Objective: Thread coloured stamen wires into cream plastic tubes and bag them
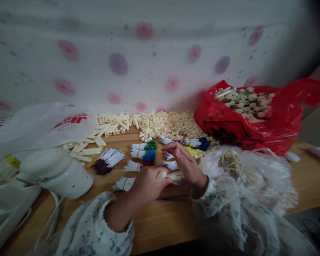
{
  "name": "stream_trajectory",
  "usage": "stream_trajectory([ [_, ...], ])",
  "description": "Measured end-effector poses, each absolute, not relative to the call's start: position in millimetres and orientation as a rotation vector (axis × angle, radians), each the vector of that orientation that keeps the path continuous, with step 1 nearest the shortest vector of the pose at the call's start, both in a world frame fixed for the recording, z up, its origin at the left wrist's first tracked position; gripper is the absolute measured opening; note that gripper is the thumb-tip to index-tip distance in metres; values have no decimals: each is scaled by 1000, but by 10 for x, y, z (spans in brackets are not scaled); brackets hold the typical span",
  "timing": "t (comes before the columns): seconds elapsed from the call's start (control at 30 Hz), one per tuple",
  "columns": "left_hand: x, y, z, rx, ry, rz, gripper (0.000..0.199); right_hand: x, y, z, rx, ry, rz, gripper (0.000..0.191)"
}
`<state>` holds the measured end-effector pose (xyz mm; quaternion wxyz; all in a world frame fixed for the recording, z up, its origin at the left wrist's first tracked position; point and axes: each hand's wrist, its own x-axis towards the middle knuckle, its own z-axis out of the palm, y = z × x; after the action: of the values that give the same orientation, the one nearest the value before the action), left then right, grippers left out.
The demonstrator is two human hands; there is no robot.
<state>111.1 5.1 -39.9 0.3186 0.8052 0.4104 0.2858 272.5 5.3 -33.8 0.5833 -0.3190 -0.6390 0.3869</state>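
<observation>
My left hand (149, 181) is closed around a cream plastic pen barrel (162, 175). Its rounded end shows above my thumb, and a slotted end (176, 175) points to the right. At that slotted end is my right hand (186, 165), with fingers stretched out and apart; I cannot tell whether its palm touches the barrel. Beneath and behind both hands lie bundles of thin white pen refills with coloured ends: green (150, 145), blue (148, 155), dark blue (202, 143) and yellow (194, 152). Dark-ended refills (108, 160) are fanned out to the left.
Cream tubes (112, 125) and slotted pieces (168, 124) are heaped along the back. A red bag (216, 124) full of pens stands back right, a clear plastic bag (266, 177) before it. A white jar-like container (66, 177) lies left, near a white bag (42, 122).
</observation>
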Motion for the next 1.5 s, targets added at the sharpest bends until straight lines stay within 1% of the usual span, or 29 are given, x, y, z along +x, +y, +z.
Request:
stream_trajectory([
  [0.1,1113,36,-392,2136,1073,764,14,2731,37,-343,-754,-1508,885,29],
  [0.2,1121,38,-377,2197,1116,777,10,2722,-14,-309,-758,-1552,838,27],
  [0.3,1127,42,-371,2232,1149,798,11,2707,-45,-279,-763,-1564,816,26],
  [0.47,1106,39,-371,2206,1124,764,13,2690,2,-290,-708,-1527,907,30],
  [0.6,1082,31,-361,2229,1084,745,11,2692,17,-300,-677,-1448,977,28],
  [0.73,1085,26,-352,2256,1077,732,10,2678,-1,-279,-710,-1499,945,27],
  [0.87,1092,59,-355,2168,1173,767,10,2616,41,-236,-892,-1502,687,29],
  [0.97,1068,101,-344,1972,1154,824,17,2633,62,-121,-936,-1492,571,31],
  [1.07,1030,119,-312,1745,1035,884,28,2771,22,44,-877,-1866,376,26],
  [1.13,1008,106,-291,1595,901,869,35,2890,-20,127,-859,-2139,127,25],
  [1.2,996,78,-281,1530,795,788,39,2981,-50,163,-847,-2301,-107,27],
  [1.3,999,40,-285,1644,759,658,44,3020,-63,141,-785,-2415,-369,34],
  [1.37,1014,30,-292,1789,808,663,44,2989,-61,97,-765,-2420,-489,37],
  [1.43,1033,26,-292,1939,910,757,40,2934,-61,49,-849,-2338,-519,38],
  [1.5,1048,19,-283,2077,1013,870,35,2876,-63,6,-985,-2219,-472,40],
])
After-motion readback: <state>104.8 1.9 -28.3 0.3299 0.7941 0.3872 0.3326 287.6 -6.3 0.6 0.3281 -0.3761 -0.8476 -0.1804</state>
